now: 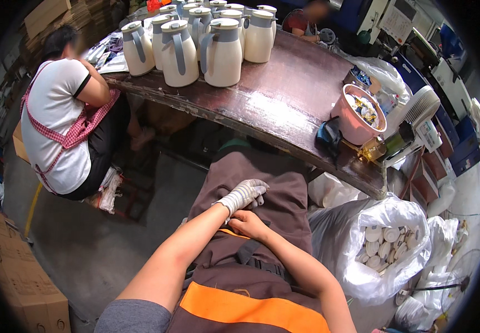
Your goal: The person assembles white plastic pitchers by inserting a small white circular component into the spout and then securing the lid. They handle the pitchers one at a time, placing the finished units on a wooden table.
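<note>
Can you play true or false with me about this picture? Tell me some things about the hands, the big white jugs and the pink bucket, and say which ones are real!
1. The left hand wears a white knitted glove. True.
2. The right hand holds one of the cream jugs. False: it is bare, holds nothing, and rests on the brown apron beside the left hand.
3. The jugs stand upright in a group on the dark wooden table. True.
4. The pink bucket lies tipped over on the floor. False: it stands upright on the table, with small pieces inside.
5. A clear bag of round white lids sits at the person's right. True.
</note>
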The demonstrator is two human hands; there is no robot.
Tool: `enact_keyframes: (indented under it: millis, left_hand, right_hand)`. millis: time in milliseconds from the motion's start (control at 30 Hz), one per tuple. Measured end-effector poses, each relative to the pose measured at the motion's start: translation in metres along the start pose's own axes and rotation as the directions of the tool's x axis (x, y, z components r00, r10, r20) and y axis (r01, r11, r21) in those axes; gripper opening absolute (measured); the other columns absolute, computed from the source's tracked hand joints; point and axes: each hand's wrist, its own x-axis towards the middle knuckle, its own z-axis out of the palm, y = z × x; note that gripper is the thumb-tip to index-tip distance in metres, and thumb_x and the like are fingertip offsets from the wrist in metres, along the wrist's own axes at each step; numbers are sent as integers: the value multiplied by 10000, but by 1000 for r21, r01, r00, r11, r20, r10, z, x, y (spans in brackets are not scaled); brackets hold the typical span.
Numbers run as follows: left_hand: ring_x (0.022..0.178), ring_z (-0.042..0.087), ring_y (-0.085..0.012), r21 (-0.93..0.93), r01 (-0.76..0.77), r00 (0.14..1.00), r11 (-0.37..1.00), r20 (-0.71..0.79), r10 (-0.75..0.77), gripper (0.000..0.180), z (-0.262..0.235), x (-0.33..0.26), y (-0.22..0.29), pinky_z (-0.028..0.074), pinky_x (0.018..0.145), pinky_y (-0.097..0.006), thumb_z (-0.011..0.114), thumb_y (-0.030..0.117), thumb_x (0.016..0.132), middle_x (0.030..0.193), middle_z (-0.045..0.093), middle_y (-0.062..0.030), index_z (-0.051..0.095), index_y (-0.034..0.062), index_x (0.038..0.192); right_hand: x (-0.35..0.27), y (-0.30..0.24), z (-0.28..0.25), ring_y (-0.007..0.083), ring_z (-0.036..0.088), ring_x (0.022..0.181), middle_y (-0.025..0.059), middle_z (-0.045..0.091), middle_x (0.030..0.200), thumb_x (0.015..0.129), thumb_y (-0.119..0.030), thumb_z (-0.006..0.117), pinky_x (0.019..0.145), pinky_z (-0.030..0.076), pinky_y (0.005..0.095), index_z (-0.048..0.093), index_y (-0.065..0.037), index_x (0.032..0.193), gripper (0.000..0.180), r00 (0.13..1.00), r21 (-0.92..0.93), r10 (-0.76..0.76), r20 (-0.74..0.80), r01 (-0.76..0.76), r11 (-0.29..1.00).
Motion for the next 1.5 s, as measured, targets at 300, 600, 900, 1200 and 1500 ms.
enact_keyframes:
  millis: [300, 600, 900, 1200, 1500]
  left_hand:
    - [499, 526, -83, -99, 77, 997, 992, 18, -76, 254, 15, 7, 2, 418, 436, -237, 559, 238, 947, 716, 645, -25, 599, 79, 1141]
    - [409, 458, -94, 68, 66, 997, 995, 47, -69, 255, 22, 7, 10, 376, 403, -255, 558, 300, 928, 608, 607, -26, 632, 77, 1026]
    - [537, 558, -139, -248, 200, 976, 948, 139, -169, 383, 16, 6, 13, 455, 481, -280, 594, 423, 895, 764, 644, -60, 605, 88, 1080]
    - [1281, 401, -467, -900, 76, 981, 430, 145, 129, 804, -5, -18, 51, 277, 1055, -663, 354, 759, 841, 1448, 392, -201, 454, 171, 1382]
    - [1410, 280, -351, -928, 32, 881, 371, 201, 428, 883, -17, -14, 98, 111, 1176, -525, 260, 772, 853, 1507, 343, -174, 332, 159, 1485]
  right_hand:
    - [-4, 18, -6, 62, 455, 540, -17, 536, 652, 929, -103, 569, 481, 350, 228, 631, -5, 1022, 148, 1000, 142, 5, -19, -2, 990]
    - [-11, 14, -9, 63, 454, 505, 2, 546, 626, 927, -140, 583, 453, 335, 225, 632, -14, 944, 136, 1000, 235, 0, -8, 2, 972]
    - [-15, 12, -9, 60, 471, 531, 3, 566, 644, 930, -112, 550, 482, 359, 216, 639, -24, 953, 127, 998, 258, -10, 57, -5, 966]
    - [-9, -2, -11, 81, 517, 561, 5, 572, 642, 887, -68, 502, 528, 411, 224, 664, -4, 997, 206, 988, 240, -86, 126, 54, 969]
    - [-8, -7, -18, 53, 469, 524, -7, 569, 634, 886, -58, 510, 486, 357, 200, 685, 6, 979, 207, 983, 368, -34, 181, -35, 929]
